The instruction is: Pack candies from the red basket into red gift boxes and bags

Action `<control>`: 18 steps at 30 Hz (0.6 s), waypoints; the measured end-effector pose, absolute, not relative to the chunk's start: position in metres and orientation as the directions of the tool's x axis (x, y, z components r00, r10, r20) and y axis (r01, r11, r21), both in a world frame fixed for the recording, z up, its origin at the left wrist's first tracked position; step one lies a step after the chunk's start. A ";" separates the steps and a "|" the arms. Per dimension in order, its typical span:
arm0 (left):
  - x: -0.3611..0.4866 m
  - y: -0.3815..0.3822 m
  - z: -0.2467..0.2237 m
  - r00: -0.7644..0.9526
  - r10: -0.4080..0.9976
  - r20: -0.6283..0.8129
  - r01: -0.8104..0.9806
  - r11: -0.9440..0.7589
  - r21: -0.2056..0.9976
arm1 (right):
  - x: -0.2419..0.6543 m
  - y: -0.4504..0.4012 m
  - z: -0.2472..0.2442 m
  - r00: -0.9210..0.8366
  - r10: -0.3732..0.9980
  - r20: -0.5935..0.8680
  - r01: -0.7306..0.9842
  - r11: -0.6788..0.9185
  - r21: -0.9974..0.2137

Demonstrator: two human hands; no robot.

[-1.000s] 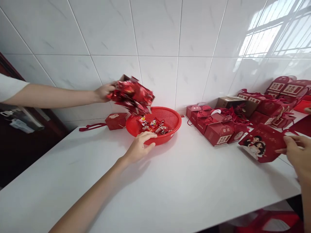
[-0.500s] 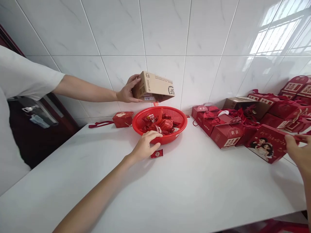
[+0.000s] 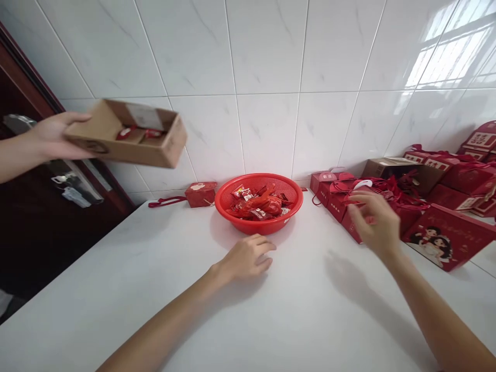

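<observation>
Loosely spread, the left hand hung near a basket, likely set centrally to keep sweets reachable, the right hand, also spread, before boxes.

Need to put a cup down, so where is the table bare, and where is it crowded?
Two broad patches of table are bare: one from the left hand to the left edge, in front of the strap; another in front of the basin, between left hand and right hand. Crowded: the right end, with red boxes and a carton.
</observation>
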State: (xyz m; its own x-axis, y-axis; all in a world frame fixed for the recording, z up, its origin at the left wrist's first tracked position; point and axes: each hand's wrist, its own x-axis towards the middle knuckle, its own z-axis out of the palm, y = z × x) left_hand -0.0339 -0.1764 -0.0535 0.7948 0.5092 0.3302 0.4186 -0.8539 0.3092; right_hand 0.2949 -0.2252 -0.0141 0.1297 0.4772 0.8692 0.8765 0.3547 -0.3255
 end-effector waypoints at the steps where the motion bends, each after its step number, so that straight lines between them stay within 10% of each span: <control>1: -0.033 -0.176 -0.056 0.803 0.546 0.239 0.486 -0.832 0.267 | 0.281 -0.220 -0.018 0.059 0.527 0.848 0.848 0.421 -0.320; 6: -0.038 -0.173 -0.069 0.752 0.657 0.061 0.638 -0.747 0.187 | 0.226 -0.200 -0.032 -0.223 0.633 0.741 0.699 0.634 -0.331; 11: -0.048 -0.184 -0.039 0.814 0.581 0.028 0.536 -0.768 0.351 | 0.207 -0.190 -0.043 -0.289 0.633 0.719 0.599 0.705 -0.380; 18: -0.049 -0.151 0.055 0.664 0.644 0.380 0.590 -0.763 0.263 | 0.205 -0.180 -0.041 -0.265 0.597 0.757 0.584 0.724 -0.366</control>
